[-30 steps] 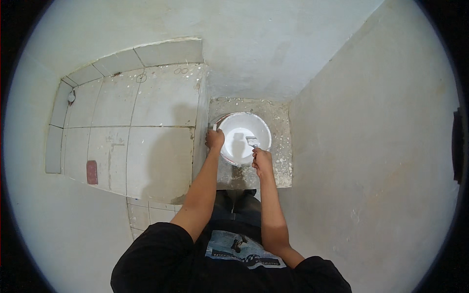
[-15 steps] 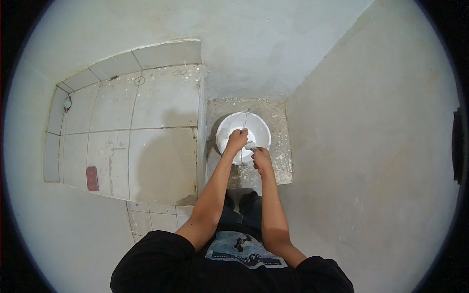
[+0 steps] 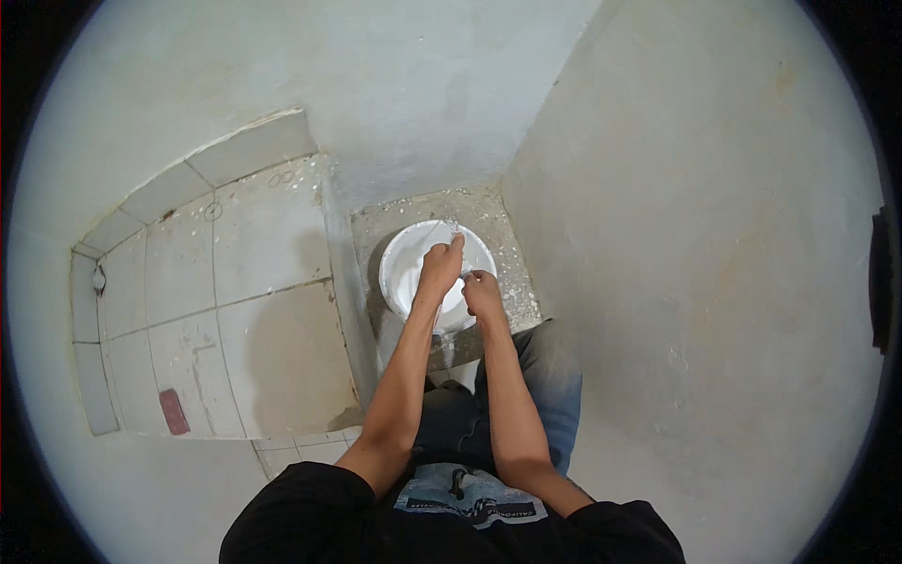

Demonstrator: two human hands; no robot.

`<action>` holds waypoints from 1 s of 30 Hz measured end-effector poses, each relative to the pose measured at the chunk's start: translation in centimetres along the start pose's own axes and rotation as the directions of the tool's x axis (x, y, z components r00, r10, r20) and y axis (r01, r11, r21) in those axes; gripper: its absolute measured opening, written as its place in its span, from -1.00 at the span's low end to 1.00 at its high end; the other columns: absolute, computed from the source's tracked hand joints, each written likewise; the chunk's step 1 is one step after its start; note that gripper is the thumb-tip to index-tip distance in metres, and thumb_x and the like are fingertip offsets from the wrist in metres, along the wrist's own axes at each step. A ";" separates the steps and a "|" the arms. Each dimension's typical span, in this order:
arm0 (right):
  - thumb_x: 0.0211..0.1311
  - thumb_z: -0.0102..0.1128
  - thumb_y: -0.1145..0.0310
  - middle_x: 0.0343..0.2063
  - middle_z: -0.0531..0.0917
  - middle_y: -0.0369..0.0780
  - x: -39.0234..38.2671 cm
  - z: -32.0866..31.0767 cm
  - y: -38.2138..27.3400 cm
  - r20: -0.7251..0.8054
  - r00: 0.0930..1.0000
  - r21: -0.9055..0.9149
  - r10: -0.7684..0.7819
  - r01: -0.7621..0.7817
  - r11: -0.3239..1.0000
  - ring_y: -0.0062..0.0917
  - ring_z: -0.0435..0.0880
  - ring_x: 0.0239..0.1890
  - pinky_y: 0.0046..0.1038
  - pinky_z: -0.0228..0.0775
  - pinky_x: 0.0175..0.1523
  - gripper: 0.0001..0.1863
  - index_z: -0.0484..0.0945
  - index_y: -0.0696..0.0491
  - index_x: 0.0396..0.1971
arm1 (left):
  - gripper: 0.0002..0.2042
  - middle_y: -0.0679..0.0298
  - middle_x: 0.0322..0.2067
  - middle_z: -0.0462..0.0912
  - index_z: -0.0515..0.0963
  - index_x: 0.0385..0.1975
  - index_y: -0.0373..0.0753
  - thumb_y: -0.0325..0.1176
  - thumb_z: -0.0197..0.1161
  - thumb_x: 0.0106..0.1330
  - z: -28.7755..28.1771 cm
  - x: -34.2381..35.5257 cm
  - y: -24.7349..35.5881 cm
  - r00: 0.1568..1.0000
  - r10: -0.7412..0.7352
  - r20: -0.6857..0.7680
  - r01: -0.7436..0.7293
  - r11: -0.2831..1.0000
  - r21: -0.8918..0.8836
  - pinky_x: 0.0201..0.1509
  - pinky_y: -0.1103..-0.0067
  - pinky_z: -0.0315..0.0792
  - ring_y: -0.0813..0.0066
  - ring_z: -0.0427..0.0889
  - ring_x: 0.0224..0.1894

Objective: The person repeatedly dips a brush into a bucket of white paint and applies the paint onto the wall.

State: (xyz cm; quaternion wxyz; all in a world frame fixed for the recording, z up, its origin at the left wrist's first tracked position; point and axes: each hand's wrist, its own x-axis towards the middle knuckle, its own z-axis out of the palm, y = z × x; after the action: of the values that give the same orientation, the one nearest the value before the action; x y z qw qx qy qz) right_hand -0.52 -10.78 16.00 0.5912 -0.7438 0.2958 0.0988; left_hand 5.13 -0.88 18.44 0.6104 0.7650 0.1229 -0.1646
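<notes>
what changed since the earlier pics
The left hand moved right, from the left rim of the white bucket to over its opening; the view turned. The right hand stays near the bucket's right side, the bucket on the slab.

Room, seemingly under renovation: bare walls (image 3: 676, 235), spattered tiled ledge (image 3: 268, 244), speckled slab (image 3: 477, 203), white bucket (image 3: 396, 261).

2 forearms (image 3: 404, 376) angled inward | left hand (image 3: 439, 271) ahead, curled | right hand (image 3: 483, 294) curled

Free room over bkt (image 3: 398, 271), L side; obstacles: tiled ledge (image 3: 268, 235) L, wall (image 3: 676, 235) R
</notes>
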 end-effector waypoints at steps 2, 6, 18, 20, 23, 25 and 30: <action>0.20 -0.03 0.32 -0.38 0.63 0.05 0.4 0.2 -0.9 -0.049 0.998 -0.048 -0.025 0.023 0.999 -0.29 0.65 -0.36 -0.38 0.43 -0.29 -0.61 0.48 0.30 -0.09 | -0.39 -0.27 -0.47 0.58 0.54 -0.53 -0.55 0.07 -0.04 0.25 0.1 -0.1 0.9 1.000 0.011 0.001 -0.011 0.999 0.039 -0.17 0.27 0.41 -0.05 0.62 -0.30; 0.30 -0.06 0.31 -0.61 0.47 -0.28 4.8 -2.6 1.3 -0.023 0.994 -0.015 -0.107 0.107 0.994 -0.70 0.26 -0.75 -0.58 -0.02 -0.72 -0.64 0.45 0.28 -0.07 | -0.43 -0.18 -0.55 0.58 0.53 -0.58 -0.54 0.03 0.06 0.21 2.8 -0.1 3.3 0.997 0.066 0.029 -0.067 0.997 0.044 -0.29 0.33 0.42 0.12 0.64 -0.39; 0.11 -0.01 0.31 -0.22 0.57 0.19 11.3 -5.0 -7.7 0.109 0.992 -0.416 0.070 -0.018 0.909 -0.01 0.55 -0.08 -0.16 0.37 0.03 -0.65 0.54 0.29 -0.25 | -0.60 -0.19 -0.39 0.60 0.54 -0.34 -0.50 -0.18 0.00 0.30 4.9 4.7 6.5 0.999 -0.050 0.005 0.048 0.986 0.157 -0.15 0.37 0.42 0.03 0.63 -0.26; 0.08 0.01 0.31 -0.25 0.57 0.20 12.5 -6.2 -7.5 0.135 0.980 -0.410 0.143 -0.076 0.909 0.04 0.53 -0.07 -0.14 0.35 0.02 -0.67 0.54 0.28 -0.30 | -0.62 -0.18 -0.37 0.60 0.54 -0.33 -0.49 -0.20 -0.01 0.31 5.5 4.2 10.5 0.991 -0.128 -0.026 0.131 0.982 0.133 -0.14 0.36 0.42 0.00 0.62 -0.26; 0.07 0.00 0.31 -0.37 0.61 0.14 11.7 -6.1 -8.2 0.109 0.990 -0.329 0.093 -0.052 0.943 -0.04 0.62 -0.24 -0.18 0.43 -0.15 -0.69 0.54 0.26 -0.34 | -0.64 -0.19 -0.36 0.59 0.53 -0.33 -0.47 -0.23 -0.02 0.32 5.4 3.6 13.1 0.990 -0.095 -0.101 0.108 0.984 0.141 -0.14 0.34 0.41 -0.06 0.60 -0.24; 0.08 -0.02 0.32 -0.45 0.60 0.07 10.6 -6.8 -9.9 0.148 0.971 -0.280 0.190 -0.143 0.949 -0.14 0.62 -0.38 -0.23 0.43 -0.28 -0.71 0.53 0.25 -0.37 | -0.65 -0.20 -0.37 0.58 0.52 -0.34 -0.47 -0.23 -0.03 0.33 5.2 3.4 14.5 0.987 -0.111 -0.120 0.129 0.980 0.153 -0.15 0.32 0.41 -0.09 0.58 -0.24; 0.10 -0.08 0.34 -0.68 0.50 -0.14 11.3 -10.3 -12.6 0.229 0.932 -0.131 0.280 -0.255 0.958 -0.40 0.46 -0.73 -0.36 0.23 -0.65 -0.74 0.50 0.23 -0.46 | -0.65 -0.20 -0.41 0.57 0.51 -0.39 -0.45 -0.21 -0.01 0.30 5.2 3.2 20.5 0.993 -0.096 -0.062 0.107 0.970 0.216 -0.16 0.25 0.40 -0.18 0.55 -0.25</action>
State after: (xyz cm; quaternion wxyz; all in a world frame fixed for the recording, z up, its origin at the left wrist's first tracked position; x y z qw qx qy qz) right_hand 13.49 -22.48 23.60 0.5667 -0.7070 0.3137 0.2841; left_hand 15.52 -10.62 34.42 0.5097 0.8243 0.1586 -0.1887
